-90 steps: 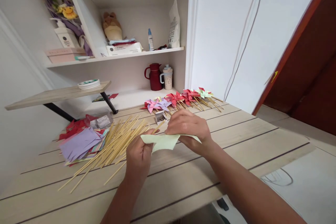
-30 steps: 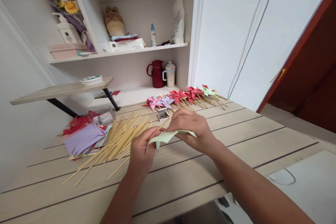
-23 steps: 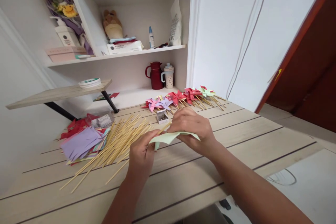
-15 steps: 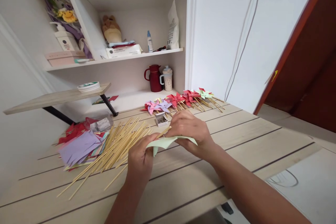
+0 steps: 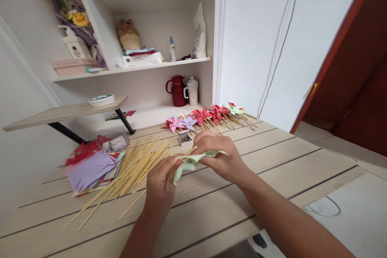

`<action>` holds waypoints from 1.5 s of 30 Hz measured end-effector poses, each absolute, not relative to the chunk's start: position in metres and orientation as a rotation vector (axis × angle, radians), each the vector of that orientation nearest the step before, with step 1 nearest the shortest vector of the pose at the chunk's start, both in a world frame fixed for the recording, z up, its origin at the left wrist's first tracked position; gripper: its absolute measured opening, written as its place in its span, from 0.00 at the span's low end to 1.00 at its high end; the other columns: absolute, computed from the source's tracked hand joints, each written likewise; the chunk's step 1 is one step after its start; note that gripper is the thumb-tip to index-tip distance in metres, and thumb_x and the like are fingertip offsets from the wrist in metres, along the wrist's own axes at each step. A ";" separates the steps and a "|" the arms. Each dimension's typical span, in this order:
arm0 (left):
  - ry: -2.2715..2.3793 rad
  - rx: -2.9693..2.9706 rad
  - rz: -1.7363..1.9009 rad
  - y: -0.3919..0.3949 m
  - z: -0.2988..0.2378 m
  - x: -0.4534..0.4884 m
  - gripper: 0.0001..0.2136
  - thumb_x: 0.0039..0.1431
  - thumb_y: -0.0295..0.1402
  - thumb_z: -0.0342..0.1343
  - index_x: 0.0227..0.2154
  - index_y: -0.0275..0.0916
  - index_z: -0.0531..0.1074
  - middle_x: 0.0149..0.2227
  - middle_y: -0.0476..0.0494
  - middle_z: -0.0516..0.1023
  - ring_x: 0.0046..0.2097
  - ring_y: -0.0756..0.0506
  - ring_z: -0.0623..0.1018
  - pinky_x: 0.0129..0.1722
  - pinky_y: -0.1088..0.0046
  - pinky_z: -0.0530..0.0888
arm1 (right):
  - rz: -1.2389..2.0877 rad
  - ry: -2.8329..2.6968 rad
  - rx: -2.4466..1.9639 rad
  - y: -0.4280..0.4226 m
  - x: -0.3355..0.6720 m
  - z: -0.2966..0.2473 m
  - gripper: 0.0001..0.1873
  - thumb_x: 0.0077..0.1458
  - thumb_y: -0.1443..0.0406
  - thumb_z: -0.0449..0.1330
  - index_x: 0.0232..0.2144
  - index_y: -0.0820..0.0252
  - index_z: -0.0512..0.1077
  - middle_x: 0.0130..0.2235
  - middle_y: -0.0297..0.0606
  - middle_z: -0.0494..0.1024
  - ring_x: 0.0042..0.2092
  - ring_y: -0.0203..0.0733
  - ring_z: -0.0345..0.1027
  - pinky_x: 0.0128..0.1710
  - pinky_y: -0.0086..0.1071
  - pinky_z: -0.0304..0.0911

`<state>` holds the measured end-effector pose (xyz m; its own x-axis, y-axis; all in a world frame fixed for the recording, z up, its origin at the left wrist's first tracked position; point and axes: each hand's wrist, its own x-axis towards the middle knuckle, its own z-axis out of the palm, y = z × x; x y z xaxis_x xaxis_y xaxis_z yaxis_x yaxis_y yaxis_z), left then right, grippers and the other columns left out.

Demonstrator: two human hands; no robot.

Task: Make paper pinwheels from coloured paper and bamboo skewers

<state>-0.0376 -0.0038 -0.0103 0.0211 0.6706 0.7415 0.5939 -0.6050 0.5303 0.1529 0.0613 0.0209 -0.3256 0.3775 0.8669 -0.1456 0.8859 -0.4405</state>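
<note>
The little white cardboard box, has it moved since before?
No, the box keeps its spot on the pale wooden table, in front of the purple paper pinwheel.

- Paper (image 5: 189, 165) between the left hand (image 5: 160, 181) and right hand (image 5: 220, 157), above the counter (image 5: 272, 169).
- Sticks (image 5: 137, 167) on the counter, left of the hands; sheets (image 5: 90, 170) left of the sticks.
- Box (image 5: 186, 143) behind the hands; pinwheels (image 5: 200, 116) behind it, reaching rightward.
- Jug (image 5: 178, 92) behind the pinwheels, left of the mug (image 5: 192, 92).

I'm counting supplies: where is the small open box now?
In the head view, the small open box sits on the table just left of centre, right of the loose sticks and in front of the pinwheels.
</note>
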 end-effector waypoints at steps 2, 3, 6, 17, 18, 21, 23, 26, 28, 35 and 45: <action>1.371 2.182 1.668 -0.004 -0.010 -0.037 0.12 0.66 0.33 0.53 0.44 0.41 0.82 0.35 0.43 0.84 0.31 0.47 0.80 0.34 0.72 0.75 | 0.855 -1.729 -0.197 0.061 0.151 0.019 0.07 0.54 0.61 0.71 0.28 0.57 0.80 0.29 0.36 0.79 0.34 0.40 0.72 0.35 0.34 0.67; 1.371 2.167 1.690 -0.004 -0.010 -0.036 0.12 0.66 0.33 0.54 0.44 0.41 0.82 0.35 0.44 0.84 0.31 0.47 0.80 0.34 0.72 0.75 | 1.005 -1.684 -0.191 0.061 0.149 0.018 0.08 0.51 0.61 0.73 0.26 0.57 0.79 0.29 0.35 0.78 0.33 0.39 0.71 0.33 0.33 0.67; 1.365 2.120 1.761 -0.005 -0.009 -0.031 0.11 0.66 0.36 0.54 0.39 0.41 0.82 0.32 0.45 0.83 0.30 0.47 0.79 0.32 0.73 0.74 | 1.313 -1.593 -0.122 0.062 0.143 0.015 0.11 0.44 0.62 0.76 0.23 0.59 0.77 0.28 0.34 0.78 0.32 0.39 0.71 0.31 0.32 0.67; 1.511 1.893 1.804 -0.015 -0.005 -0.021 0.14 0.67 0.40 0.52 0.31 0.41 0.79 0.23 0.48 0.76 0.28 0.47 0.74 0.29 0.73 0.69 | 1.482 -1.425 -0.268 0.073 0.132 -0.004 0.16 0.39 0.60 0.78 0.22 0.60 0.75 0.25 0.32 0.75 0.28 0.36 0.68 0.28 0.30 0.63; 1.512 1.902 1.796 -0.015 -0.005 -0.021 0.14 0.67 0.40 0.52 0.31 0.41 0.78 0.22 0.48 0.75 0.27 0.47 0.74 0.29 0.73 0.69 | 1.465 -1.428 -0.267 0.073 0.131 -0.004 0.15 0.39 0.60 0.78 0.22 0.60 0.75 0.25 0.32 0.76 0.28 0.36 0.68 0.28 0.30 0.64; 1.501 1.920 1.791 -0.015 -0.006 -0.021 0.15 0.67 0.41 0.52 0.30 0.41 0.78 0.21 0.49 0.73 0.26 0.47 0.72 0.27 0.73 0.67 | 1.387 -1.442 -0.218 0.071 0.129 -0.003 0.15 0.39 0.60 0.78 0.21 0.59 0.76 0.26 0.33 0.77 0.29 0.39 0.70 0.28 0.32 0.66; 1.497 1.931 1.795 -0.015 -0.006 -0.021 0.15 0.67 0.41 0.51 0.31 0.40 0.78 0.22 0.48 0.74 0.26 0.48 0.72 0.27 0.74 0.67 | 1.329 -1.456 -0.175 0.069 0.129 -0.001 0.13 0.40 0.61 0.77 0.21 0.58 0.77 0.26 0.34 0.78 0.30 0.40 0.71 0.29 0.33 0.67; 1.469 2.009 1.812 -0.013 -0.007 -0.022 0.14 0.68 0.40 0.51 0.32 0.40 0.79 0.24 0.47 0.77 0.26 0.48 0.74 0.28 0.73 0.68 | 1.245 -1.486 -0.136 0.068 0.131 0.000 0.09 0.44 0.63 0.76 0.23 0.56 0.79 0.27 0.35 0.79 0.33 0.41 0.72 0.31 0.34 0.68; 1.429 2.107 1.804 -0.011 -0.008 -0.022 0.14 0.68 0.39 0.51 0.33 0.40 0.79 0.25 0.47 0.79 0.27 0.48 0.76 0.29 0.73 0.69 | 1.195 -1.507 -0.128 0.068 0.133 0.000 0.08 0.44 0.63 0.76 0.24 0.55 0.80 0.28 0.36 0.79 0.34 0.42 0.72 0.33 0.35 0.67; 1.318 2.310 1.874 -0.007 -0.009 -0.022 0.13 0.68 0.37 0.50 0.35 0.40 0.79 0.26 0.46 0.80 0.27 0.47 0.78 0.28 0.72 0.70 | 1.144 -1.550 -0.129 0.070 0.135 -0.002 0.07 0.44 0.63 0.75 0.23 0.54 0.80 0.27 0.35 0.78 0.34 0.42 0.71 0.36 0.39 0.68; 1.286 2.402 1.828 -0.013 -0.003 -0.024 0.09 0.67 0.29 0.52 0.37 0.39 0.78 0.30 0.47 0.82 0.31 0.47 0.80 0.31 0.73 0.72 | 1.098 -1.573 -0.100 0.073 0.135 -0.006 0.06 0.47 0.64 0.74 0.24 0.54 0.80 0.28 0.35 0.79 0.33 0.41 0.71 0.36 0.38 0.68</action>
